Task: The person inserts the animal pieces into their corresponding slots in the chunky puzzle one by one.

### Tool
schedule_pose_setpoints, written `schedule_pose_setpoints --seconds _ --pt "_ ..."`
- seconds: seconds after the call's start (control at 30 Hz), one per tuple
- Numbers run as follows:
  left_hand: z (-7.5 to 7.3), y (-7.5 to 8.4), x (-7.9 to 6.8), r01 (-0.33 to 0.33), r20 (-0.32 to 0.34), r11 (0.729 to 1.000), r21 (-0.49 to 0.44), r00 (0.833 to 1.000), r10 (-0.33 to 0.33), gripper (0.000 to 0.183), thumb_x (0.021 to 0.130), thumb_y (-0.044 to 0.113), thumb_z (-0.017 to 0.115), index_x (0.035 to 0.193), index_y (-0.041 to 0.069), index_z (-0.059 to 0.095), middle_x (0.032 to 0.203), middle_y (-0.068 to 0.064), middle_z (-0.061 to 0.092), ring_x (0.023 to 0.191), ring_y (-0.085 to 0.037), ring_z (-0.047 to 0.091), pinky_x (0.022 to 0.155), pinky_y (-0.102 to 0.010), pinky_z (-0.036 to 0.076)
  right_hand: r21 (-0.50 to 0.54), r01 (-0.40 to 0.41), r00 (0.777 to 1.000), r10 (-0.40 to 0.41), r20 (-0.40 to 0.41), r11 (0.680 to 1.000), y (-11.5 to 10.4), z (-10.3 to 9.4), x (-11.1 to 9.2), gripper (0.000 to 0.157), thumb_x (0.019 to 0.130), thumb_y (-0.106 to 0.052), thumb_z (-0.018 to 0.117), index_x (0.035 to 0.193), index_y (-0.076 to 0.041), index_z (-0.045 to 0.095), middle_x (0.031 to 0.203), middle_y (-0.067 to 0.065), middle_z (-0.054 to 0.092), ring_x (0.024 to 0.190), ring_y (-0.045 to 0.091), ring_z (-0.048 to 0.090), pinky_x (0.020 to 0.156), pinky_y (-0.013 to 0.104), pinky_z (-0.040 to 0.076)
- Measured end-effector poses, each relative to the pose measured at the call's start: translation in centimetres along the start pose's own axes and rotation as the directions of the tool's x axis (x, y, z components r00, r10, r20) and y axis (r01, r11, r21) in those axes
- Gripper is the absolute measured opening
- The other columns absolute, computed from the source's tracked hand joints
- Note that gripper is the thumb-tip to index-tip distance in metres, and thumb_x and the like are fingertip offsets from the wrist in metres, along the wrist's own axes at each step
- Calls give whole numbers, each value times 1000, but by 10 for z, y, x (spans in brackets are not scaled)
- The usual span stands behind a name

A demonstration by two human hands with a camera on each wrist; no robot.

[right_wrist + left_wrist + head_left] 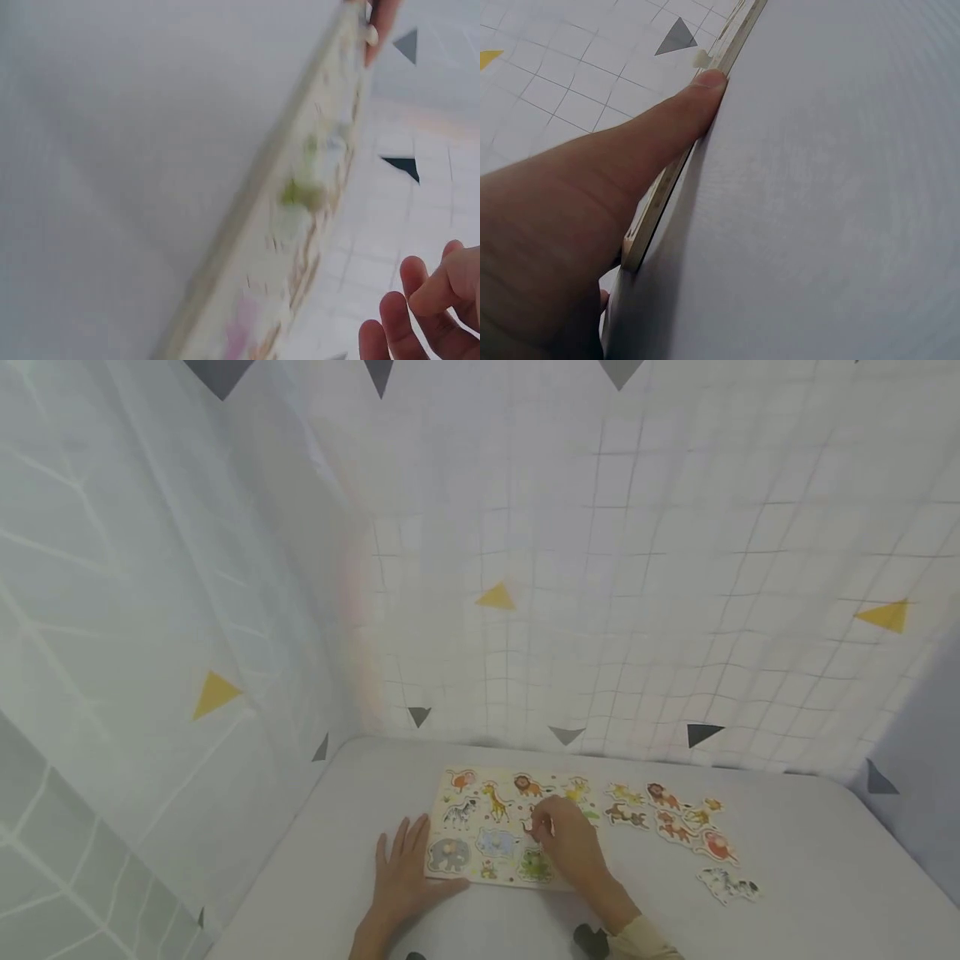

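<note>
My left hand [405, 877] lies with fingers spread at the left of a wooden animal puzzle board [480, 810], its thumb [705, 86] pressed along the board's front edge. Above the right half of the board hovers my right hand [573, 843]. In the right wrist view the fingers [442, 334] are loosely bent, the thumb close to them, and no piece shows between them. An elephant piece [448, 857], a blue hippo piece [497, 845] and a green frog piece [535, 868] sit along the board's front. Zebra, giraffe and lion pictures show behind them.
Several loose animal pieces lie right of the board, among them a lion [663, 796], a giraffe [701, 816], a monkey [717, 846] and a zebra [727, 885]. White patterned cloth [540, 643] hangs behind the pale table. Black objects [592, 941] show by the right wrist.
</note>
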State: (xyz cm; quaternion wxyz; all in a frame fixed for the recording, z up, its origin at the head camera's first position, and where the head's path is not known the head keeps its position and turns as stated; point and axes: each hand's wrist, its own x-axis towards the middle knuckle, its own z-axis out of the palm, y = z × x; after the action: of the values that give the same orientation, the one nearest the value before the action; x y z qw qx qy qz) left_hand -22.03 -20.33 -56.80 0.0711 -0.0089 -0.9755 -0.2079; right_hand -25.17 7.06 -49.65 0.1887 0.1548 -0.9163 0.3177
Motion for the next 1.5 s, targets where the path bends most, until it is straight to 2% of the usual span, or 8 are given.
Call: schedule_pose_setpoints --seconds 0.03,0.23,0.53,0.77,0.97,1.13,1.23,1.5 --pt "-1 -1 0 1 -2 1000 2 1000 -1 127 66 88 69 162 12 31 169 -7 34 160 -37 22 129 -70 6 -3 -11 1000 11 -5 1000 2 -3 1 25 86 4 74 79 -18 64 84 -6 66 78 6 50 64 24 47" --pt "-3 -5 -2 12 -2 1000 11 1000 -12 128 66 88 69 161 11 32 169 -8 35 159 -38 23 128 -70 6 -28 -63 998 63 -6 998 15 -12 2 24 87 3 72 78 -18 62 83 -4 66 76 8 51 61 22 47" --pt "-7 -6 -3 23 -20 1000 15 1000 -22 128 65 87 71 161 10 33 168 -10 37 158 -38 26 128 -70 8 -35 -177 980 179 91 984 38 -15 -5 14 89 -3 69 84 -16 65 83 -2 67 73 9 54 61 24 45" --pt "-5 -2 -2 13 -7 1000 3 1000 -13 128 66 88 70 161 11 32 168 -9 35 159 -39 24 129 -70 7 -104 -316 931 329 157 943 78 -43 -11 8 90 -7 65 95 -13 63 103 9 70 86 20 61 66 33 49" --pt "-1 -2 0 9 -9 999 32 1000 -9 129 66 90 67 162 12 31 169 -7 34 159 -37 23 129 -70 7 -159 -329 929 349 125 931 106 -64 -18 8 91 -7 63 98 -11 66 110 15 70 96 27 64 74 44 55" --pt "-3 -1 1 10 -6 999 31 1000 -10 129 66 89 67 162 12 30 170 -6 33 160 -36 22 129 -69 7 -233 -271 955 291 54 934 117 -80 -28 7 87 -5 66 90 -11 67 110 19 73 93 31 64 74 48 51" --pt "-4 -1 2 11 -8 1000 27 1000 -11 129 66 89 68 162 11 30 170 -6 33 160 -37 22 129 -69 7 -313 -247 963 268 23 917 126 -86 -32 7 83 -4 70 85 -11 69 111 23 74 90 37 65 73 55 49" --pt "-3 -3 1 4 -9 1000 9 1000 -4 129 66 89 68 161 11 31 169 -7 34 159 -37 23 129 -70 7 -398 -338 910 404 94 853 147 -101 -36 5 86 -10 72 89 -8 71 109 26 70 96 45 61 74 65 48"
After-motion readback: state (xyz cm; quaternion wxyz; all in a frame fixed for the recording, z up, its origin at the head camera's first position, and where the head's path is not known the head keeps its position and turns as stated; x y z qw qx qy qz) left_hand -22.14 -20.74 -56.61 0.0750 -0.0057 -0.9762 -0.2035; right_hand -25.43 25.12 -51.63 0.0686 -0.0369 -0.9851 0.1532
